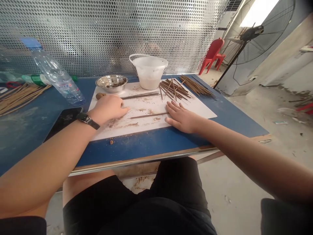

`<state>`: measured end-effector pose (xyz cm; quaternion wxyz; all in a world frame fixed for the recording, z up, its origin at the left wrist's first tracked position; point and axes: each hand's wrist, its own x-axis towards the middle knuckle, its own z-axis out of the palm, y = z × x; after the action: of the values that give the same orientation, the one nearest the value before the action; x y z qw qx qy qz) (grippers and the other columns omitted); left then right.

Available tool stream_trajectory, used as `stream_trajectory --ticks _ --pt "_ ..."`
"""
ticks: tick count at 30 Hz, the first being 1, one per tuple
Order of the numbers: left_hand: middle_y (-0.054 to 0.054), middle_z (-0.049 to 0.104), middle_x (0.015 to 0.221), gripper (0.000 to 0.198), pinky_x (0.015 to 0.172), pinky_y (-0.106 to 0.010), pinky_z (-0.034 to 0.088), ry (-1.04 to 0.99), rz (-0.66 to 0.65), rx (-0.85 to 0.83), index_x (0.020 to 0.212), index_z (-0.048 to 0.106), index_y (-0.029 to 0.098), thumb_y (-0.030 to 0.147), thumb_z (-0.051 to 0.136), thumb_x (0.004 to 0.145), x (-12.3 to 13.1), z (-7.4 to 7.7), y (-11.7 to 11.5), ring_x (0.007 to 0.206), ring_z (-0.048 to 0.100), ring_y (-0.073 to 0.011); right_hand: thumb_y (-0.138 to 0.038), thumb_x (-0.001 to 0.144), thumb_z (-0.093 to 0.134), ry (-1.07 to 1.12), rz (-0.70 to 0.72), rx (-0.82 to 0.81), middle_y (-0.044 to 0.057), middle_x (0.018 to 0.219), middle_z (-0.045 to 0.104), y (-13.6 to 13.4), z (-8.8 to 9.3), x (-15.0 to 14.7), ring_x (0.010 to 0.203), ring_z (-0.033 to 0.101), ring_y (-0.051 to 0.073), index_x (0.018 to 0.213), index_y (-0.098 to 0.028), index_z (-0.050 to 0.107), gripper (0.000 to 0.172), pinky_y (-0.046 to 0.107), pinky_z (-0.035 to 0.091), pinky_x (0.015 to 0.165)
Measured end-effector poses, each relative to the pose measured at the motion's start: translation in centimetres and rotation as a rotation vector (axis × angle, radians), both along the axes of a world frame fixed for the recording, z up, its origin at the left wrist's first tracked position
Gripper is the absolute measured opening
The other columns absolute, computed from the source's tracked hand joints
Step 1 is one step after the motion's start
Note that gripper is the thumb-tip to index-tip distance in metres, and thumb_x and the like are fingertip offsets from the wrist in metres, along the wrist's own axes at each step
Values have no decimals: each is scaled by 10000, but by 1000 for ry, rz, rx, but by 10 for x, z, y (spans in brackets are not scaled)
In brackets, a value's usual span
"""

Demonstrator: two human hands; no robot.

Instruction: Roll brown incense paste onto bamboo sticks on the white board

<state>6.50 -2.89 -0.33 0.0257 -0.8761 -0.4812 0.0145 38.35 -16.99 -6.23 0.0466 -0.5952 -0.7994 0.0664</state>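
A dark-coated stick point(149, 115) is laid on a white sheet point(193, 111), its long axis running nearly crosswise to the view and tilted slightly upward at the right end. It is flanked by two hands held flat, palms down and well apart, with neither closed on anything. The right hand point(182, 117) is placed with its fingertips just at the stick's right end. The left hand point(109, 109), a black watch point(87, 119) on its wrist, is set just beyond the left end.

A second dark stick point(140, 95) is laid farther up the sheet, and a heap of thin sticks point(174, 89) is piled at the sheet's far edge. A brown lump point(100, 96), a steel bowl point(111, 82) and a white plastic pail point(149, 73) are placed nearby. The label on a water bottle point(57, 80) is too small to be read.
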Motion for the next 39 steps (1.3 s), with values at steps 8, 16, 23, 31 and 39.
stream_trajectory --ticks 8,16,23,31,39 --pt "-51 486 631 606 632 -409 243 24 7 2 541 369 266 453 659 1040 4 2 -8 598 390 -219 -832 1149 255 -17 80 -18 254 1929 188 -64 0 17 1804 165 474 1886 -45 238 1078 747 277 1434" --pt "-71 513 665 614 615 -412 271 19 9 -46 550 375 271 517 643 1045 3 3 -8 602 448 -233 -782 1157 167 -52 -20 -14 277 1914 247 -22 2 7 1798 188 490 1857 -10 307 1051 791 214 1427" --pt "-70 532 678 588 659 -413 245 -8 -12 -30 559 402 274 542 655 1018 1 0 -2 613 426 -235 -811 1148 174 -93 3 -33 305 1914 185 -6 4 17 1806 150 478 1854 28 267 1100 750 220 1439" --pt "-89 588 780 561 659 -417 218 18 -28 8 568 411 267 522 621 1022 1 -4 0 631 401 -224 -828 1150 270 -54 104 50 265 1923 169 -68 3 11 1796 145 489 1891 -45 216 1079 766 268 1428" --pt "-59 497 650 604 671 -421 224 -16 3 -45 539 353 276 531 646 1002 0 2 -3 596 401 -226 -871 1116 131 -30 31 -39 300 1916 202 20 5 -25 1810 135 485 1848 32 295 1174 729 183 1459"
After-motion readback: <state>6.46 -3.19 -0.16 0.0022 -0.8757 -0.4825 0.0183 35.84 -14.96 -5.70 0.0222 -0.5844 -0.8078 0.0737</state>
